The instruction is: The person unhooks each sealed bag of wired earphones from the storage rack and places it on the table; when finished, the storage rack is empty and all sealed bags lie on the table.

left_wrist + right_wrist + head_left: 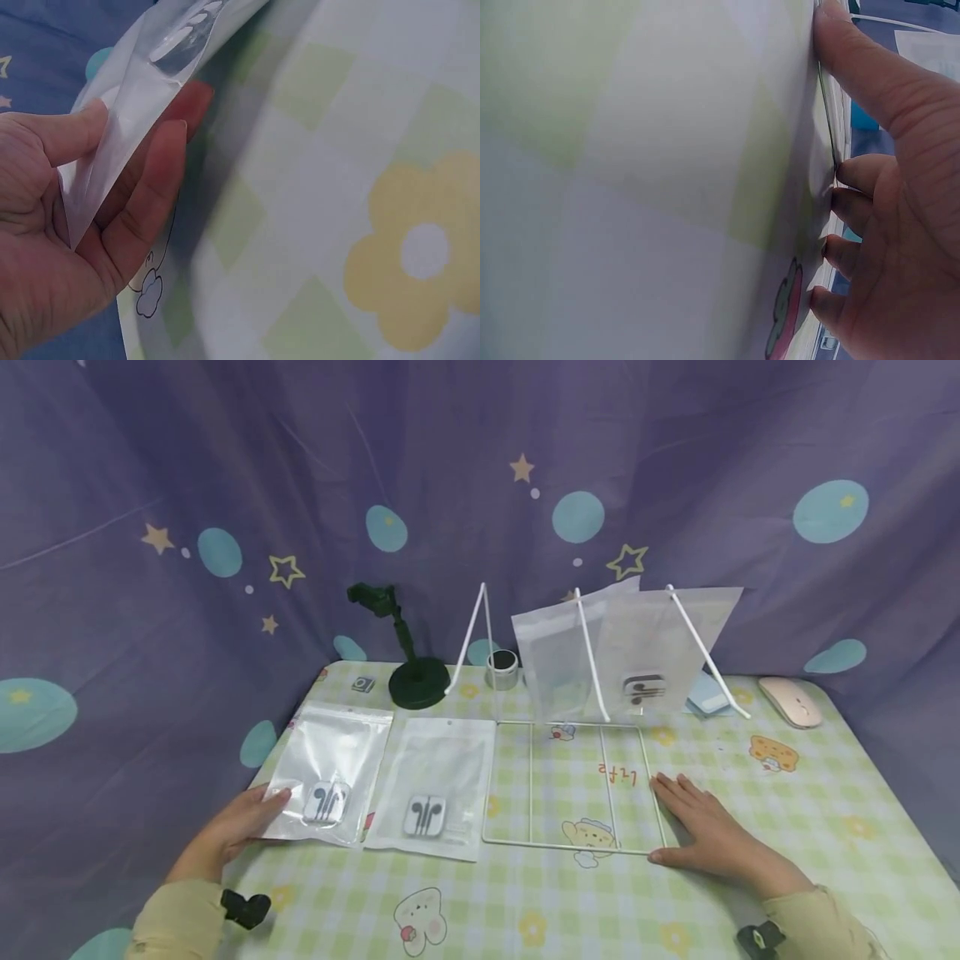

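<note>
Near edge: green-checked tabletop [480, 914], yellow flowers printed on it. Left hand [243, 818] at the near left corner of a clear bag [322, 739]—thumb on top, fingers beneath, pinching the plastic; that corner is lifted in the left wrist view. Bag otherwise lies on the tabletop at far left, white earphone box [326, 802] showing low inside. Right hand [708, 835] lies at the right side of a white wire rack [570, 847], fingers extended and loose, tips and thumb at the bar, gripping nothing.

Between left bag and rack, a second bag [450, 760] lies flat, also with earphones [425, 816]. Behind: two more bags [626, 643] lean among the rack's slanted prongs. Back row, left to right—black stand [418, 683], silver cylinder [502, 675], pink mouse [791, 702]. Beyond, purple curtain [450, 443] with stars.
</note>
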Demonstrator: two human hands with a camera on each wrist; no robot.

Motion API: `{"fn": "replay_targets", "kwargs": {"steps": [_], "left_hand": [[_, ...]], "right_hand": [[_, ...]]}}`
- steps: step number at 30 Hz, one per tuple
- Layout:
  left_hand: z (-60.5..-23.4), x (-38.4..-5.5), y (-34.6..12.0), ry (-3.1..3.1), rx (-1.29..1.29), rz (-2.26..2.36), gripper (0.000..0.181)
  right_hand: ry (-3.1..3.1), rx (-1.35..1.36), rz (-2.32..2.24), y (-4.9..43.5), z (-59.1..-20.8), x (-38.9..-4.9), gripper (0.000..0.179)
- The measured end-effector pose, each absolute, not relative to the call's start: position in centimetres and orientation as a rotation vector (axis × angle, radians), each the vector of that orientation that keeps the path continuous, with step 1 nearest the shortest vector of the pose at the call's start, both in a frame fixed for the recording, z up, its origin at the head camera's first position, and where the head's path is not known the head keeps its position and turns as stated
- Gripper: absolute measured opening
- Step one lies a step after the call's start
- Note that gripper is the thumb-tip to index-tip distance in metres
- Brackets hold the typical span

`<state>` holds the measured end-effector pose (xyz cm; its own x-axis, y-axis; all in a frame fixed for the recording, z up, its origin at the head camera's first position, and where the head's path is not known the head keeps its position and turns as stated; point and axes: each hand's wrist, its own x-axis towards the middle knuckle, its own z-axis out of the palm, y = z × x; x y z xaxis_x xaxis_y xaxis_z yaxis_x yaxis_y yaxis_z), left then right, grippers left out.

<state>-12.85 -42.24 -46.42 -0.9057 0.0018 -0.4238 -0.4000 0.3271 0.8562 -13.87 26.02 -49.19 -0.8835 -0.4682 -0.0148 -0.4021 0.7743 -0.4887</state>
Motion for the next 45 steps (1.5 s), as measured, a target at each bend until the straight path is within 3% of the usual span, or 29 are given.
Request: {"fn": "replay_targets", "kwargs": {"steps": [9, 27, 33, 45], "left_hand": [[-46.6, -13.2, -41.6, 2.315, -0.453, 1.519, 0.061], [-43.5, -13.0, -39.7, 2.899, -0.363, 0.647, 0.057], [-42.7, -12.9, -35.7, 3.148, -0.181, 0.508, 0.05], [-42.8, -12.8, -23.3, 3.212, 0.41, 0.555, 0.051]], "right_hand": [[2.819, -0.692, -0.749, 26.0, -48.9, -13.8, 0.107], [2.811, -0.69, -0.763, 26.1, -49.0, -13.9, 0.106], [2.825, -0.694, -0.753, 26.1, -49.2, -13.9, 0.107], [2.816, -0.678, -0.755, 25.9, -49.1, -13.8, 0.107]]}}
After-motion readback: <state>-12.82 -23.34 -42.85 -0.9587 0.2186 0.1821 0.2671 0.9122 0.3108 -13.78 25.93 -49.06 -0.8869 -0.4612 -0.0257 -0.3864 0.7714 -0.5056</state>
